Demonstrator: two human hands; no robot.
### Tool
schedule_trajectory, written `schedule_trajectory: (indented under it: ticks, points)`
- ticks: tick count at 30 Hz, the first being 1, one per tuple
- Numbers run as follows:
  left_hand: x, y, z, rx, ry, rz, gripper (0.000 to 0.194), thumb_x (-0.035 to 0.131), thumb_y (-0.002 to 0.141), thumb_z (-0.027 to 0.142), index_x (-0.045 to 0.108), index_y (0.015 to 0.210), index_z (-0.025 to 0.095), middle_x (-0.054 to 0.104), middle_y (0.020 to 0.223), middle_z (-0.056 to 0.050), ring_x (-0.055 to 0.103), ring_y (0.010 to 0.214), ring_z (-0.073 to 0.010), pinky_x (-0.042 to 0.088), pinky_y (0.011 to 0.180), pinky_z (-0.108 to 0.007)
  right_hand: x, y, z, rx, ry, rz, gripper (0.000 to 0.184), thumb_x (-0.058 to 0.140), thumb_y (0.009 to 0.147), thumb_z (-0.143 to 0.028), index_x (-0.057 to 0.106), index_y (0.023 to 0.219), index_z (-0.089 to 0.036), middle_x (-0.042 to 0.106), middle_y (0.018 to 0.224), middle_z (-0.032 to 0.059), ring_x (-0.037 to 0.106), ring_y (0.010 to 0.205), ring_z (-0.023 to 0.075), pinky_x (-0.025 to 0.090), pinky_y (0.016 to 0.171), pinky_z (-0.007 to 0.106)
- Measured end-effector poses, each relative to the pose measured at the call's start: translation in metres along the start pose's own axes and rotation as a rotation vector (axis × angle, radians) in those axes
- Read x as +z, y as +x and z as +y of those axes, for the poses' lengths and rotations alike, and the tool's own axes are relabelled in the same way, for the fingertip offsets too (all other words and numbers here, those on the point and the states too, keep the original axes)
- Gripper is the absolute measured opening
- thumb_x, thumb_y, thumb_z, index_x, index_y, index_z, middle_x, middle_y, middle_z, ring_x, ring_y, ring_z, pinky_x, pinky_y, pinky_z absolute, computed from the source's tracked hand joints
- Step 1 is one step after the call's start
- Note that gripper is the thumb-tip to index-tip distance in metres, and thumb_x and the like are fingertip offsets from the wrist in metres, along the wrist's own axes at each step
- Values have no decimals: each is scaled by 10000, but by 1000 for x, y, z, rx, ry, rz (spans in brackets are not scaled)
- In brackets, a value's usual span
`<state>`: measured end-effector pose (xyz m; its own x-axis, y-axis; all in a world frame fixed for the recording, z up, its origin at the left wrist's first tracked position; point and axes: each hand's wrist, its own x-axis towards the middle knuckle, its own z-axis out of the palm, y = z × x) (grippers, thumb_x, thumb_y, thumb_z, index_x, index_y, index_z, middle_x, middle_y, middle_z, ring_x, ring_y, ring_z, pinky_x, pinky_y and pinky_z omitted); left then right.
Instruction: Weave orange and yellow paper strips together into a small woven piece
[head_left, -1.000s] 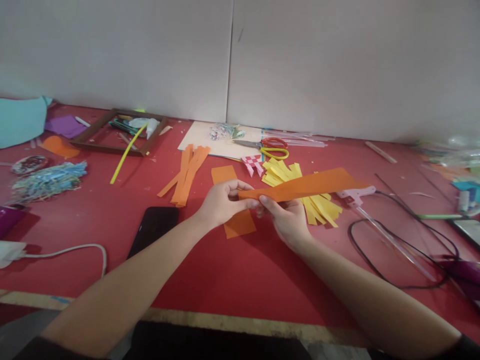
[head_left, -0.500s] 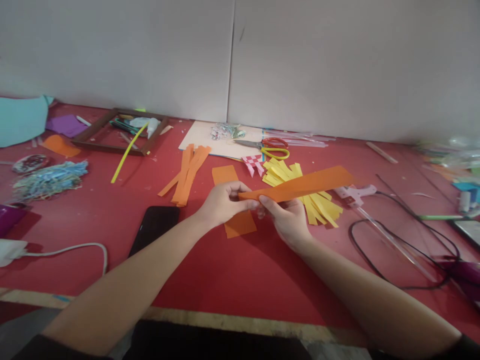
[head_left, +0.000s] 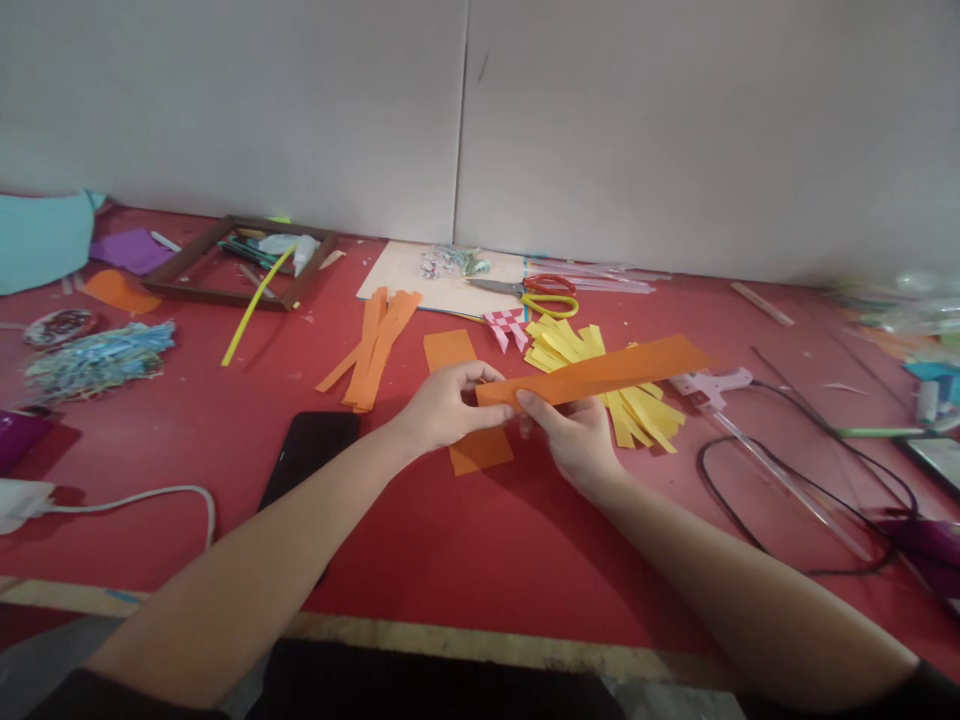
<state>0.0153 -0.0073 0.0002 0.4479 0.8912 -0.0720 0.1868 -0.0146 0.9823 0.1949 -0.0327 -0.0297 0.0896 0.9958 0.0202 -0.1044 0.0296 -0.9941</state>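
Both hands meet over the middle of the red table. My left hand and my right hand pinch the near end of a long orange paper strip, which reaches up and to the right above a pile of yellow strips. Under the hands lies an orange paper sheet. A bundle of orange strips lies to the left of it. A small pink-and-white woven piece sits just behind.
Scissors with red and yellow handles lie on a cream sheet. A black phone is at the left forearm. A glue gun with black cable is right. A wooden frame, shredded paper, white cable sit left.
The far end of the orange strip has pulled in slightly to the left and flattened. Both hands stay in nearly the same place.
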Motion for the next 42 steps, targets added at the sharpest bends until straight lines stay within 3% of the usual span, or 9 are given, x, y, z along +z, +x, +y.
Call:
schedule_trajectory:
  ticks: [6,8,11,13,15,20,30,36,42]
  points:
    - [-5,7,-4,-109,-163,140,262,765,730,211,545,868,176,662,725,5,676,697,-137,527,698,-284,-4,12,0,15,177,129,266,830,698,-352,638,684,-167,594,552,-28,517,451,80,467,439,216]
    - [-8,8,-7,-82,-167,190,262,761,736,238,536,855,176,646,747,3,669,704,-139,537,708,-303,-6,16,0,9,196,157,258,823,702,-349,638,692,-170,587,548,-34,513,451,78,462,434,211]
    - [-11,7,-9,64,-105,272,290,766,742,276,549,906,176,653,912,-38,658,838,-152,535,800,-327,-8,15,0,-7,177,155,246,817,705,-351,648,698,-173,590,540,-33,513,441,85,466,435,221]
    - [-10,5,-8,154,-72,224,398,795,722,294,568,1031,190,639,1100,-76,629,1025,-185,515,887,-339,-6,11,0,-24,103,117,248,807,719,-364,654,677,-172,599,528,-24,522,438,92,474,447,233]
    - [-9,2,-5,145,-29,126,485,813,708,316,576,1115,203,636,1144,-89,607,1099,-212,504,902,-346,-4,4,-2,-52,-28,55,263,786,740,-371,656,627,-173,606,506,-12,542,440,104,486,466,244]
    - [-6,-2,-4,53,82,-103,420,740,799,345,598,1172,214,688,858,-27,672,813,-170,501,778,-324,1,-8,-10,-163,-236,-66,184,749,757,-339,716,662,-185,655,546,7,597,486,138,510,494,268]
    - [-7,-1,-6,111,29,-3,392,757,782,367,606,1102,198,723,904,-43,692,855,-181,501,781,-304,-3,-2,-7,-43,-29,-299,241,732,804,-429,708,766,-192,669,637,9,621,573,146,542,600,297]
    - [-9,-1,-4,73,11,-2,386,754,777,372,606,1089,199,704,903,-34,677,837,-169,487,768,-294,-5,0,-4,-41,-18,-261,251,748,797,-407,700,691,-185,663,617,7,602,541,130,518,567,279]
    - [-7,-2,-1,29,51,23,499,786,728,406,597,1139,196,622,843,-13,616,806,-155,470,720,-279,-4,2,-2,16,154,-197,209,804,740,-357,700,657,-197,661,583,-14,571,488,101,483,510,240]
